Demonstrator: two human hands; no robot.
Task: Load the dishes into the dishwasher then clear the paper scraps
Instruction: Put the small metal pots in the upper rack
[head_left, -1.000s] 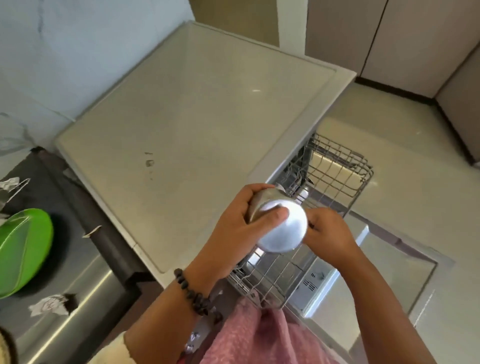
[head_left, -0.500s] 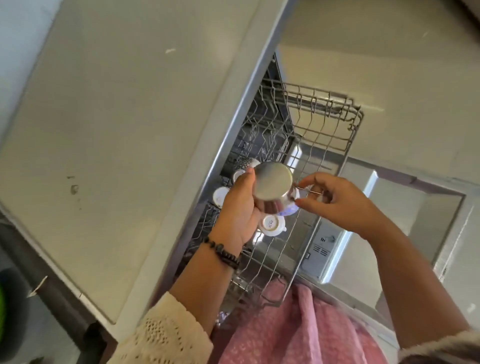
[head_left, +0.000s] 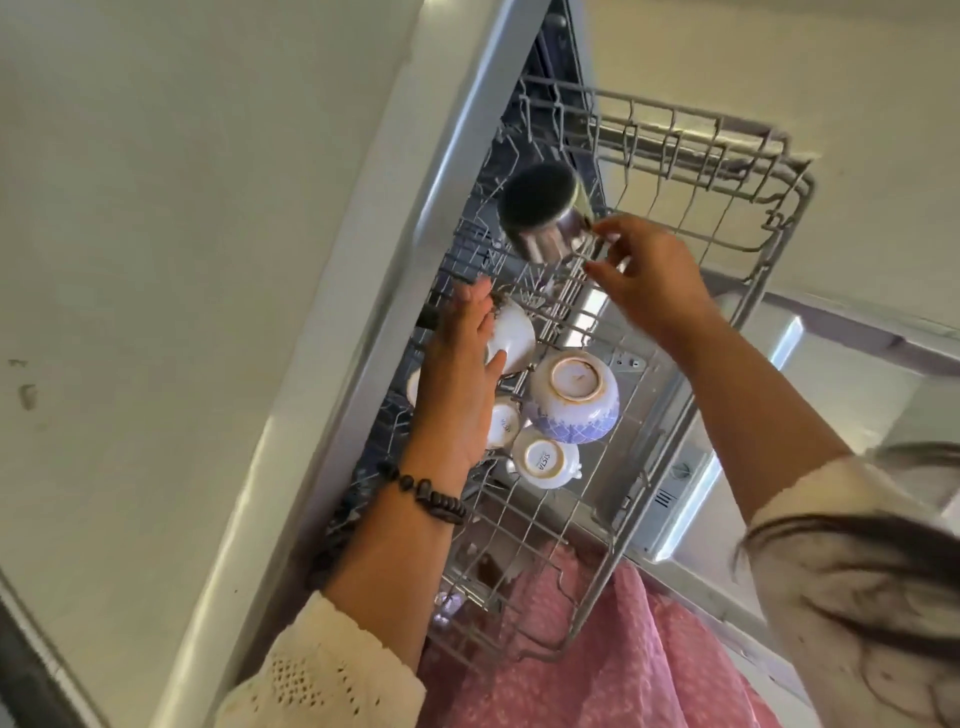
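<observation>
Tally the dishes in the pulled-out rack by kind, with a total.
Steel cup: 1
Blue-patterned bowl: 1
White cups: 3 plainly showing; a white edge behind the left hand may be another
Total: 5 plainly visible

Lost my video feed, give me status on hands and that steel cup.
Right hand pinching round steel cup, upside down over grey wire dishwasher rack. Left hand open, resting on white cup. Nothing blocking.
</observation>
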